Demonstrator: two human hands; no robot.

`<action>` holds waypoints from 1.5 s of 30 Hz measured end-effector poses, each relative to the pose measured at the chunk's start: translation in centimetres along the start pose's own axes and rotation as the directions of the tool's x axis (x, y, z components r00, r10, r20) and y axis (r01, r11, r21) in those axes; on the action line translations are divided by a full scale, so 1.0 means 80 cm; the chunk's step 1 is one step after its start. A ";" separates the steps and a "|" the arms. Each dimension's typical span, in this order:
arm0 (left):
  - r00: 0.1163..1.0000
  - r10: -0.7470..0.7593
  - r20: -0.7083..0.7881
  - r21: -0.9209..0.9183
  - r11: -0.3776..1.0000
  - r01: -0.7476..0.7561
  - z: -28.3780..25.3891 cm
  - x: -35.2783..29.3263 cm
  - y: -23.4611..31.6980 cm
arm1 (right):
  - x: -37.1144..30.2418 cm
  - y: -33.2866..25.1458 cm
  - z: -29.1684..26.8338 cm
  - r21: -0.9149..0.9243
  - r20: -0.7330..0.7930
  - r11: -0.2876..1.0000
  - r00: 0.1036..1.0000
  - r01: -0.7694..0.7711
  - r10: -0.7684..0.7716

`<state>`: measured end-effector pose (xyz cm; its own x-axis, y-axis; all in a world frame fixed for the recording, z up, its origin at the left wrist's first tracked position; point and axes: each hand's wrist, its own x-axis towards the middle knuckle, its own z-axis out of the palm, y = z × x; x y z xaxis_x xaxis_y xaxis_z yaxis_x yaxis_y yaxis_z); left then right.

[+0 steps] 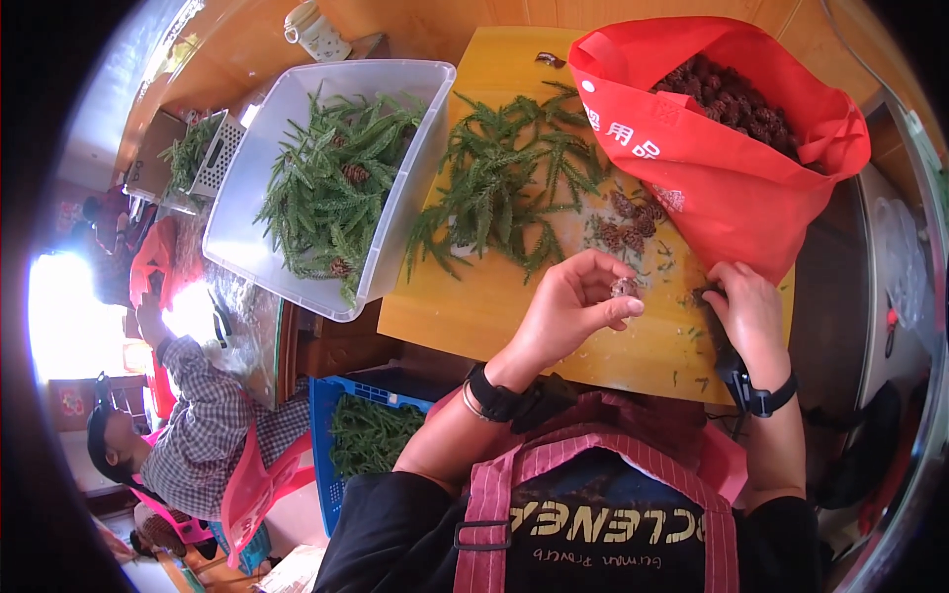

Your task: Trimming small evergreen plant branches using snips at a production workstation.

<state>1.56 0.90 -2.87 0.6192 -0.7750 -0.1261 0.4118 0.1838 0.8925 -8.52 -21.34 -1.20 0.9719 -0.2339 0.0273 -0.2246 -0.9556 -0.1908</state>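
Our left hand (568, 306) pinches a pine cone (624, 288), heading and axis unclear, bare table (445, 314) edge leftward; how right hand (749, 314) grips, we cannot tell.

Sprigs (484, 193) lie on the table (445, 318) between a tub (259, 121), left, and a bag (736, 212) of pinecones (727, 99), right.

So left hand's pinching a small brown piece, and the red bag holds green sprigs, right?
Bag contents are wrong: the head view shows brown pine cones in the red bag. The left hand is pinching a small brown piece.
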 end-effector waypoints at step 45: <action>0.977 0.212 0.014 -0.230 0.952 -0.204 0.039 -0.015 0.018 | -0.017 -0.085 -0.015 0.969 -0.156 -0.191 0.988 0.156 0.015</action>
<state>-0.70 0.22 -0.05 0.6830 -0.7268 0.0726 0.4195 0.4716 0.7756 -8.38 -14.79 1.25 0.9456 -0.2731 0.1770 0.2627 0.3195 -0.9104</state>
